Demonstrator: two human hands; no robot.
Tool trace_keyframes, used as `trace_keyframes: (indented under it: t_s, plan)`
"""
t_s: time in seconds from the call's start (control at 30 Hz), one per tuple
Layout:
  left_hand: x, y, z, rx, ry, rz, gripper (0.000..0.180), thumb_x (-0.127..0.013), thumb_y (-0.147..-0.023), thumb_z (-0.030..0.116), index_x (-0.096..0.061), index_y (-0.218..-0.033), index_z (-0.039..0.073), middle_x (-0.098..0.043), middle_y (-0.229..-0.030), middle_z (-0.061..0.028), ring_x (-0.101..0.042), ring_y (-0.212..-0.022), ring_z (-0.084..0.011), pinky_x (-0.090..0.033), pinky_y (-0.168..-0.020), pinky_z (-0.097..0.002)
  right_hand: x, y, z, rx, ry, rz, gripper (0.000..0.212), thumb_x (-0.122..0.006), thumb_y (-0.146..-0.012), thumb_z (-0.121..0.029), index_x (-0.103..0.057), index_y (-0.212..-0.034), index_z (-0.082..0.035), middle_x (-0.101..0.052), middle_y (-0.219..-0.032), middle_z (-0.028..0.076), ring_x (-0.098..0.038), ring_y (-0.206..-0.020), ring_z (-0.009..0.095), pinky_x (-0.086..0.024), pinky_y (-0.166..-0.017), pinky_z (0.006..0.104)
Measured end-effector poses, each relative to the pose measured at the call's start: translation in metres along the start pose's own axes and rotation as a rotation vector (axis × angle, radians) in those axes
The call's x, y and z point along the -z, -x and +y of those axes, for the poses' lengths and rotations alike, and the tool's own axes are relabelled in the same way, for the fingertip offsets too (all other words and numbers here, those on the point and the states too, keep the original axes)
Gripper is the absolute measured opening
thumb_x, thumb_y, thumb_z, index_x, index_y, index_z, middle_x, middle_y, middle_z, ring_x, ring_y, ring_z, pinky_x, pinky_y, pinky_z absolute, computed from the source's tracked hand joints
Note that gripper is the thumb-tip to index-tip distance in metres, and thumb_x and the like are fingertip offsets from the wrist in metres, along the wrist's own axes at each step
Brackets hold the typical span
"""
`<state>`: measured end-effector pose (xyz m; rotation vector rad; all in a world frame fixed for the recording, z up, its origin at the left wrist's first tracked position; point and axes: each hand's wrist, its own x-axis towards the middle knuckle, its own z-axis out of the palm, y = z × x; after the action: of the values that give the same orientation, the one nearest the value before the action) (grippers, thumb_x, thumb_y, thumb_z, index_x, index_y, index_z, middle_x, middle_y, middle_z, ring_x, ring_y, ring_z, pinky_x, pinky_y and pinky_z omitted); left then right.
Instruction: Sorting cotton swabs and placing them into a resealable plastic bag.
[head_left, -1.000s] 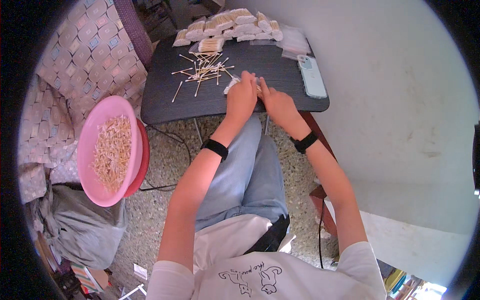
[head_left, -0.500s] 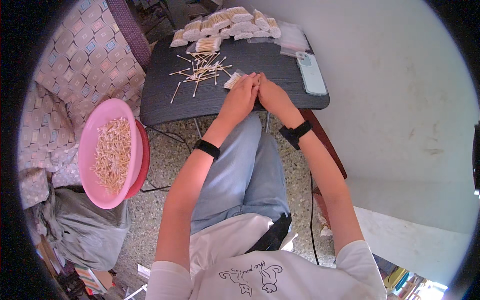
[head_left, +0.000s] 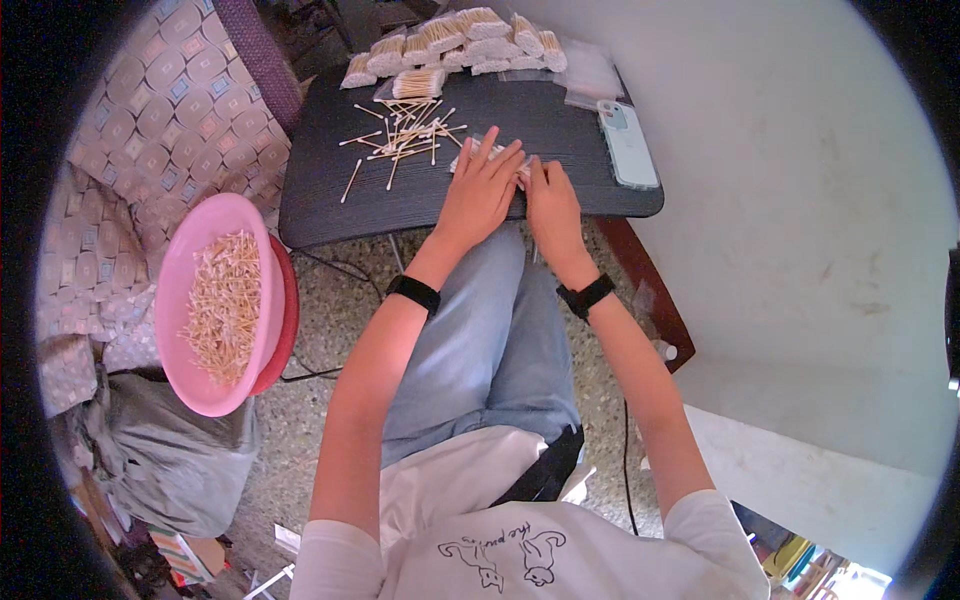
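Note:
A small clear bag of cotton swabs (head_left: 456,164) lies near the table's front edge, mostly covered by my hands. My left hand (head_left: 480,192) rests flat over it, fingers stretched out and a little apart. At the bag's right end, the curled fingers of my right hand (head_left: 552,200) pinch its edge. Loose cotton swabs (head_left: 410,132) are scattered on the dark table (head_left: 330,215) just left of the bag. Beyond them sits one filled bag of swabs (head_left: 417,84), in front of a pile of filled bags (head_left: 440,40) along the far edge.
Flat clear bags (head_left: 590,75) lie at the far right corner. A pale phone (head_left: 629,148) rests on the table's right side. To the left, a pink basin (head_left: 175,330) full of loose swabs stands on a red support (head_left: 287,320). A wall (head_left: 780,200) rises on the right.
My hands were together over the bag's right end. The left has spread flat across the bag, and the right has drawn slightly right and nearer, separating from it.

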<state>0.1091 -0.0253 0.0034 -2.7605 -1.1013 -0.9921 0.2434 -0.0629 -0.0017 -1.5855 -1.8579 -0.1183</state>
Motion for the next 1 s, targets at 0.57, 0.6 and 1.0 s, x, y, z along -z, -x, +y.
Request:
trace_keyframes:
  t_s: [0.57,0.6,1.0]
  plan:
    - [-0.004,0.005,-0.009,0.134,0.339,0.062,0.060,-0.055,-0.076,0.010,-0.033,-0.131,-0.001,-0.031,-0.139,-0.0192,-0.024,-0.132,-0.0346,-0.021,-0.108,-0.0419,0.011,-0.013,-0.006,-0.111,-0.360,0.110,0.021,-0.065,-0.076,-0.008,-0.059,-0.095,0.000,-0.056,-0.087,0.012,-0.057,-0.074,0.027,-0.047,-0.066,0.0346]
    - [-0.003,0.005,-0.009,0.140,0.348,0.061,0.060,-0.055,-0.076,0.010,-0.033,-0.131,0.000,-0.032,-0.139,-0.0190,-0.025,-0.132,-0.0344,-0.021,-0.108,-0.0418,0.011,-0.013,-0.006,-0.106,-0.373,0.134,0.020,-0.065,-0.076,-0.007,-0.060,-0.093,0.001,-0.057,-0.084,0.011,-0.057,-0.069,0.024,-0.047,-0.064,0.0321]
    - [-0.008,0.004,-0.011,0.119,0.257,0.078,0.046,-0.053,-0.078,0.011,-0.046,-0.121,-0.002,-0.037,-0.135,-0.0215,-0.031,-0.128,-0.0344,-0.024,-0.106,-0.0428,0.001,-0.017,-0.003,-0.255,-0.548,0.131,0.012,-0.064,-0.076,-0.009,-0.059,-0.081,0.001,-0.056,-0.081,0.012,-0.058,-0.066,0.023,-0.047,-0.059,0.0320]
